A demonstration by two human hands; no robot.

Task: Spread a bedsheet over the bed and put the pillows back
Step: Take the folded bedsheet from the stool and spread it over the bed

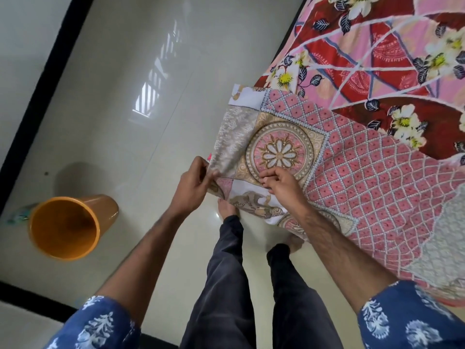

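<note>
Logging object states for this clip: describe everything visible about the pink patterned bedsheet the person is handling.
The bedsheet looks like thin printed cotton: pink diamond lattice, a round floral medallion near the corner, beige and grey paisley borders, white panels with elephant prints. It lies partly folded on the bed, on top of a red and pink floral sheet, its corner hanging past the edge over the glossy floor. The left hand pinches the corner edge; the right hand grips it beside the medallion.

Bucket (64, 226) left; folded bedsheet (352, 167) seemingly on bed (392, 46), right.
</note>
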